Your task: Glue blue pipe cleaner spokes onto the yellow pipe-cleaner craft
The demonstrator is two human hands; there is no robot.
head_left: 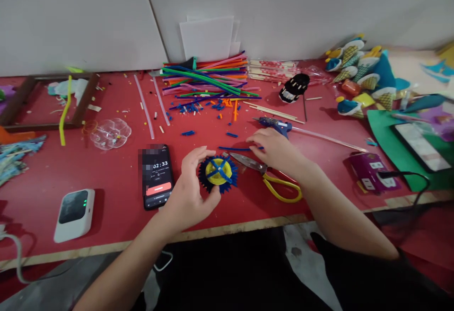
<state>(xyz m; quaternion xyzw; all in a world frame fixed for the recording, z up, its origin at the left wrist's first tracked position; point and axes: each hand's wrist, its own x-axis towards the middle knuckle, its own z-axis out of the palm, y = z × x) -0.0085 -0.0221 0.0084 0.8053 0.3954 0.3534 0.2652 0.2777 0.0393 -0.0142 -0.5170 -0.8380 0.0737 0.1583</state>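
Observation:
My left hand (pixel 193 192) curls round the side of a round craft piece (pixel 217 173), thumb at its near edge and fingers at its far edge. The piece has a yellow middle crossed by blue strips and a fringed blue rim. Just right of it, my right hand (pixel 275 150) has its thumb and fingertips at a blue pipe cleaner (pixel 234 148) lying on the table; the grip is partly hidden. Below that hand lie yellow-handled scissors (pixel 282 189), their blades toward the craft piece. A blue glue gun (pixel 273 124) rests just beyond the right hand.
Many coloured pipe cleaners (pixel 209 76) are heaped at the back of the red table (pixel 124 226), with blue and orange snippets before them. A phone (pixel 158 178) and white device (pixel 75 215) lie left. A purple power socket (pixel 372 171) with a cord stands right.

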